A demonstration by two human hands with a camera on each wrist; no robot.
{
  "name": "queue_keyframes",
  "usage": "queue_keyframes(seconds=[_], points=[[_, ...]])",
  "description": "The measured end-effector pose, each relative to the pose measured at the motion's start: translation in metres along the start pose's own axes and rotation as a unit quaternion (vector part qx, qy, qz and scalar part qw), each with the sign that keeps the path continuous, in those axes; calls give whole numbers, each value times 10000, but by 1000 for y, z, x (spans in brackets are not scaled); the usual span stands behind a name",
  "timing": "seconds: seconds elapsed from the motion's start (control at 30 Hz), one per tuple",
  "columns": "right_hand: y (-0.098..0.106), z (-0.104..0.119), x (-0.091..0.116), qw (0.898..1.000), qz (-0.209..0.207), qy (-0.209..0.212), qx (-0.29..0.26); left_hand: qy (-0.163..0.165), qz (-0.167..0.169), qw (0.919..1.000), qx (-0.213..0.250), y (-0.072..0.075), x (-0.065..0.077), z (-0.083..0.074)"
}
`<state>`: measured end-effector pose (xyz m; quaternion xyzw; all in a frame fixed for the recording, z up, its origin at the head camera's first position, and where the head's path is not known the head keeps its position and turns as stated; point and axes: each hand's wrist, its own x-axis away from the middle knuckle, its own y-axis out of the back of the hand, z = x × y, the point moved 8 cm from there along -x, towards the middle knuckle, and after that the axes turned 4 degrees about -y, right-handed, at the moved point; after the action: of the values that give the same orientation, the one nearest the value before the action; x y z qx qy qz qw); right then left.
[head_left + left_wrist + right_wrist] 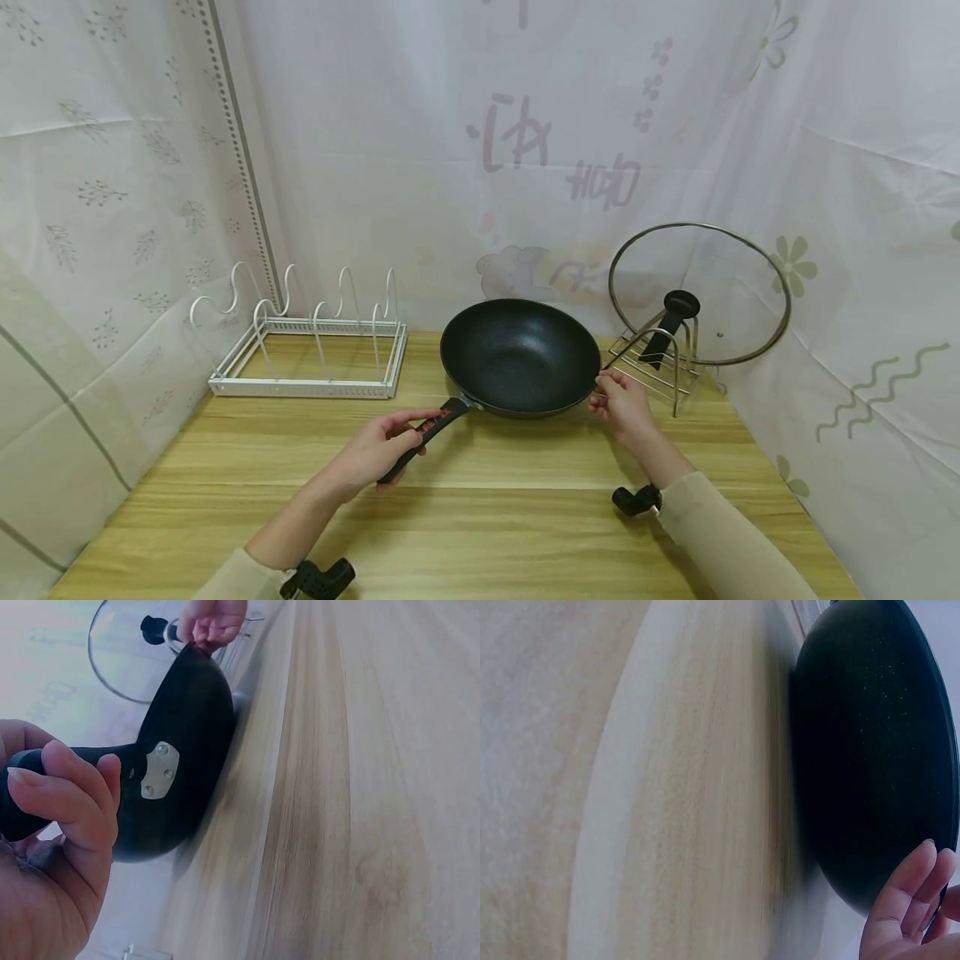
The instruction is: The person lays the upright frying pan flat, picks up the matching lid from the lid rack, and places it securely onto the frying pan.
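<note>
A black wok (521, 358) faces up near the middle of the wooden table, its base at or just above the tabletop; I cannot tell which. My left hand (378, 450) grips its black handle (420, 439), which points toward the front left. In the left wrist view, the fingers (75, 787) curl around that handle near a riveted metal bracket (160, 771). At the wok's right side, my right hand (625, 406) pinches the rim. The right wrist view has its fingers (907, 889) against the outer wall of the wok (870, 750).
On the left stands a white wire rack (307, 387) with upright loops. A glass lid (738, 308) with a black knob leans in a small metal stand (677, 392) at the right, close to my right hand. Patterned curtains (420, 167) enclose the wooden table (495, 533).
</note>
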<state>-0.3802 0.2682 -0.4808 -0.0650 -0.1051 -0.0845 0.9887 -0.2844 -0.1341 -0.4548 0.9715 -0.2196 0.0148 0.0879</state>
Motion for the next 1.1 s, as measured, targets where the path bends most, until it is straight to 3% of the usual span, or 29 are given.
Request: queue_keyframes(seconds=[1.1], points=[[-8,-6,17,9997,-113,-170,160,-28,-18,9997,-232,26,-5,3]])
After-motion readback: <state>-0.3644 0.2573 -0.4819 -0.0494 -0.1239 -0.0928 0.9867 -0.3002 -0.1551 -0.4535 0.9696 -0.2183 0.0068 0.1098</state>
